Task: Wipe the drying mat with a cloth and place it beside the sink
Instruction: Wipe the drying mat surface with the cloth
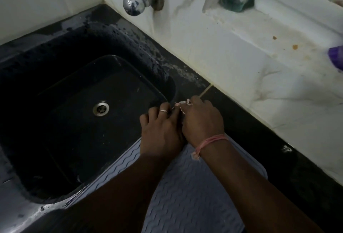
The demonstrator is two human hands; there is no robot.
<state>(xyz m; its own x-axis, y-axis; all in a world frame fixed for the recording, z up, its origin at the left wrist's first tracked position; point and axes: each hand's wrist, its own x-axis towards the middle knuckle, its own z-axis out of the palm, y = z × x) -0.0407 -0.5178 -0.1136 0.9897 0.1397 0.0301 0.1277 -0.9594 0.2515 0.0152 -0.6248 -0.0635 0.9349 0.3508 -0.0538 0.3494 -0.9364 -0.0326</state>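
The grey drying mat [194,186] with a wavy ribbed surface lies on the black counter just right of the sink [61,47]. Its left edge reaches over the sink's rim. Both hands sit side by side on the mat's far end. My left hand [161,128], a ring on one finger, curls its fingers down over that end by the sink's right rim. My right hand [202,119], a pink thread round the wrist, grips the same end. The far edge itself is hidden under the hands. A green cloth [235,0] lies on the white ledge at the back.
A chrome tap [137,0] sticks out of the tiled wall above the sink's back rim. The sink basin is wet, with a steel drain [101,108]. A stained white ledge runs along the right, with a purple object [336,56] at its edge.
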